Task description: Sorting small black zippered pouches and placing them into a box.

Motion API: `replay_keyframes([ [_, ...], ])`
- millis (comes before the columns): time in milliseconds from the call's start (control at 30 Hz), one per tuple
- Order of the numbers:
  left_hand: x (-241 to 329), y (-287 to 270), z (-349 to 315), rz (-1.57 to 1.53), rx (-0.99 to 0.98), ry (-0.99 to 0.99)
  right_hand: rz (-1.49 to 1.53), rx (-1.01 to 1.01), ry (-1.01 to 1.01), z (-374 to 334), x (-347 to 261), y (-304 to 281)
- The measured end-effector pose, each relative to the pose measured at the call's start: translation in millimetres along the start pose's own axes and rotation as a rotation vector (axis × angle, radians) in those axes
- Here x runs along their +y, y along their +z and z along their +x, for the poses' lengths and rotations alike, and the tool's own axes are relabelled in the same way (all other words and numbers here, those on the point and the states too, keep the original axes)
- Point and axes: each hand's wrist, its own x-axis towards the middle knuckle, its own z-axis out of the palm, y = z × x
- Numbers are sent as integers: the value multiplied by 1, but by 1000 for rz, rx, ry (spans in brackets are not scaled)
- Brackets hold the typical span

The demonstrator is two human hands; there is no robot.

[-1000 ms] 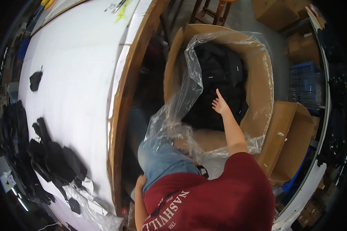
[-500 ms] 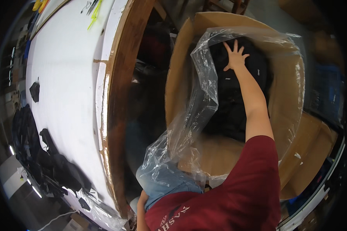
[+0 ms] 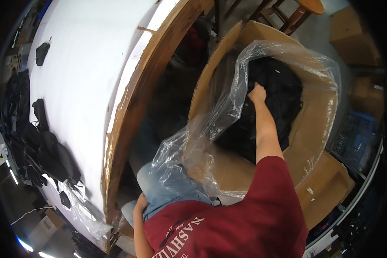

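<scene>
Head: can't tell if your hands grip.
Right hand (image 3: 257, 93): curled at black cloth (image 3: 279, 101).
Left hand (image 3: 141, 203): at jeans (image 3: 182, 192), maybe for balance.

white table (image 3: 86, 77) | wooden stool (image 3: 310, 6) | grey floor (image 3: 317, 36) | bright strip lights (image 3: 13, 176)

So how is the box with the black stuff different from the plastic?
The box is brown and you can't see through it; the plastic is clear and shiny.
The box has stiff walls standing up; the plastic is floppy and crumpled.
The box stays beside the jeans; the plastic spills out over them.
Both are open above the black pile.
</scene>
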Motion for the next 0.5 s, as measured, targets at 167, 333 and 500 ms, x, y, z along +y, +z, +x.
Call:
replay_keyframes([
  [167,-38,4,13,51,11,-52,118,-183,48,-91,16,27],
  [333,-30,-1,27,242,8,-69,240,-145,149,-169,43,-12],
  [500,-37,-9,46,287,-6,56,376,167,38,-237,64,-82],
])
